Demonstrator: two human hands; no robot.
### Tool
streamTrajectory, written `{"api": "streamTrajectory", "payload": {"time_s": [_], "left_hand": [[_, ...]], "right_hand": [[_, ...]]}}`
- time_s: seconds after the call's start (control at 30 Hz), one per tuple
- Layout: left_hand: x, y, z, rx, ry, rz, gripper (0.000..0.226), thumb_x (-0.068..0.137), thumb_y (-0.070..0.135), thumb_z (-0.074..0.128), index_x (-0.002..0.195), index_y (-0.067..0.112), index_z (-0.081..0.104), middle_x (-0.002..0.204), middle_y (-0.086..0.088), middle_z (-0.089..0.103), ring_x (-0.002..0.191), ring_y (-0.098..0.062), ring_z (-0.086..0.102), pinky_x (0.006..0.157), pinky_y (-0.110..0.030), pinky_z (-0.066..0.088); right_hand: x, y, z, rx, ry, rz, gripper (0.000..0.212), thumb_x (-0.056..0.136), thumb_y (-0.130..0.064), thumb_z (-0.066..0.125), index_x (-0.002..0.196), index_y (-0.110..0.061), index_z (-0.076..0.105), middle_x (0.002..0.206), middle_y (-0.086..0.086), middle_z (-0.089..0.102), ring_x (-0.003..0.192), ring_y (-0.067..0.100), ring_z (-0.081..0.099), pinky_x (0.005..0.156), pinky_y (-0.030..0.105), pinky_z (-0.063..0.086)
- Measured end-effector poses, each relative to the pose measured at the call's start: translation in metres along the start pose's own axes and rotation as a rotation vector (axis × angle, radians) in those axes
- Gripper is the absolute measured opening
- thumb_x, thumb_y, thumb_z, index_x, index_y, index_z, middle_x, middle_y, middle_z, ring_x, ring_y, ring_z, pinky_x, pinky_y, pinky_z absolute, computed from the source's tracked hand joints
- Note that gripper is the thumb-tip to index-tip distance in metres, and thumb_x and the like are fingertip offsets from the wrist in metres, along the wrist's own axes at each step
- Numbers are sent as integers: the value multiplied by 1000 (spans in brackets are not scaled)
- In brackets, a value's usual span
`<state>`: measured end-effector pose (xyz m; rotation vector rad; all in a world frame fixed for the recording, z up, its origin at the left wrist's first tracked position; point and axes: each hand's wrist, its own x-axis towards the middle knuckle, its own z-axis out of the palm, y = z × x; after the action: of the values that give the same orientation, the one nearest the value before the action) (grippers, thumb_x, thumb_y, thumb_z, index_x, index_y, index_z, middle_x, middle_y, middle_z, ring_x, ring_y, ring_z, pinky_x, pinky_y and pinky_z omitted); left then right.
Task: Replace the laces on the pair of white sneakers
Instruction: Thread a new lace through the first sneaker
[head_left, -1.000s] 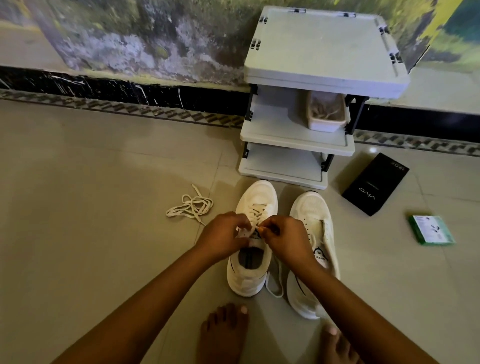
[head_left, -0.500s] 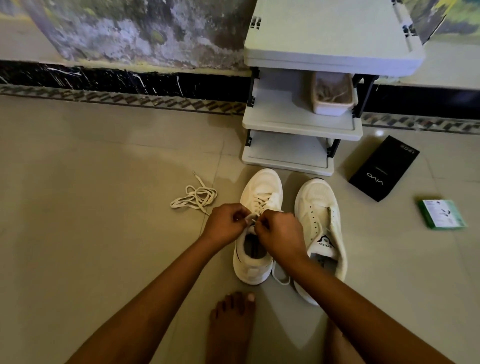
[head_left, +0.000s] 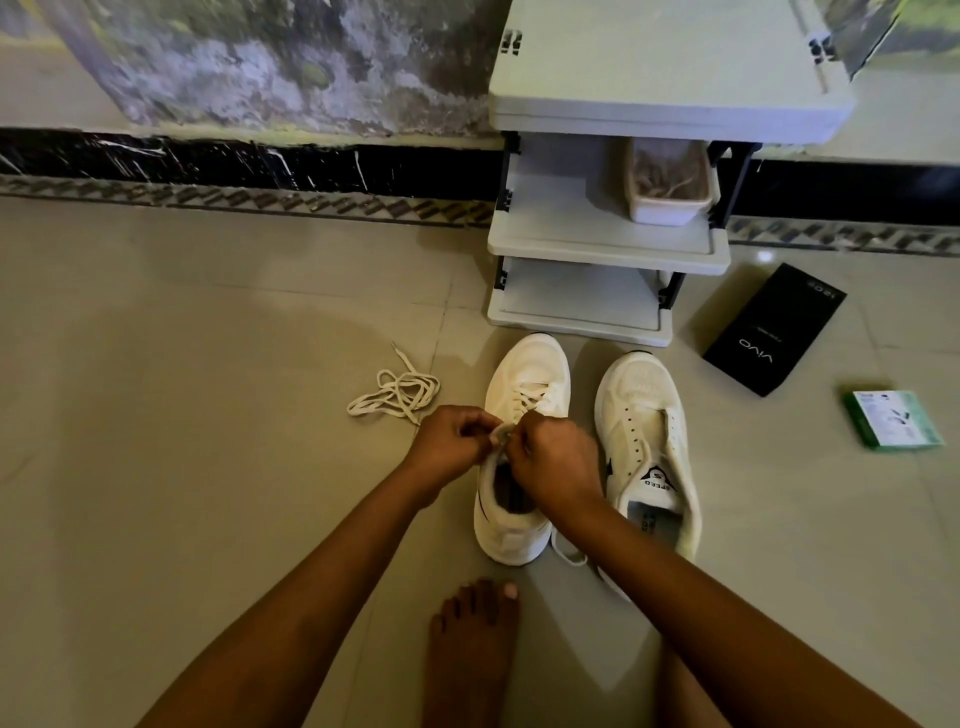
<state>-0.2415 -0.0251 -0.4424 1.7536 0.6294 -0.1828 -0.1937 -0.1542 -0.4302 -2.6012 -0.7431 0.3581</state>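
The rack (head_left: 613, 244) stands against the wall, grey, three shelves, with a tub (head_left: 667, 208) of tangled bits on the middle one. Just in front of it on the tiled floor (head_left: 182, 338) sit the two white sneakers, toes to the rack, side by side and nearly touching. The left sneaker (head_left: 524, 384) has lace crossed through its front eyelets; the right sneaker (head_left: 644, 415) shows bare eyelets, its tongue flopped open, no lace in it. Right of the shoes lie a black box (head_left: 769, 332) and, farther out, a green packet (head_left: 893, 421).

The step in hand looks like finishing the left sneaker: tying or snugging the lace at its top eyelets. Both hands meet over its collar. The left hand (head_left: 452, 441) is curled, pinching a bit of lace at its fingertips; the right hand (head_left: 556, 457) is fisted close beside it, probably gripping the other end, though that end is hidden. Next, I judge, the knot wants even tension, then the loose lace (head_left: 397, 395) lying in a heap left of the shoes must go into the right sneaker. A lace end (head_left: 566, 551) trails on the floor between the heels.
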Motion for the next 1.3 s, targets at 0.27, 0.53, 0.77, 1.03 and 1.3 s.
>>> {"api": "streamTrajectory", "payload": {"time_s": [0.27,0.53,0.77,1.03,1.3], "left_hand": [[1,2,-2,20,-14,-19,31,89,-3,45,95,13,71,89,-8,69,85,-18,64,76,-26,54],[6,0,3,227,57,102,25,88,-1,52,92,14,72,89,-7,69,89,-24,65,84,-41,55],[14,-1,6,318,88,175,21,85,2,56,87,17,71,88,-6,69,87,-25,65,80,-43,55],[16,6,-3,405,-17,246,18,86,4,59,96,14,70,81,-3,65,73,-17,60,75,-35,53],[16,9,1,499,38,378,5,87,8,60,83,11,63,71,-6,65,60,-17,59,63,-29,49]], "right_hand": [[0,-5,6,110,25,128,25,95,-28,46,99,-13,66,93,7,68,85,21,62,79,24,45],[5,-1,4,261,-35,232,15,87,-18,59,96,-14,70,94,7,69,84,20,62,67,21,40],[5,4,5,375,-27,245,33,82,-15,66,113,-18,53,96,12,68,87,27,65,65,24,46],[8,4,5,382,-55,194,39,85,-7,62,114,-11,36,88,10,61,73,21,57,46,15,30],[11,7,-2,291,-30,95,33,87,-12,58,114,-12,38,89,11,63,84,28,62,67,34,51]]}}
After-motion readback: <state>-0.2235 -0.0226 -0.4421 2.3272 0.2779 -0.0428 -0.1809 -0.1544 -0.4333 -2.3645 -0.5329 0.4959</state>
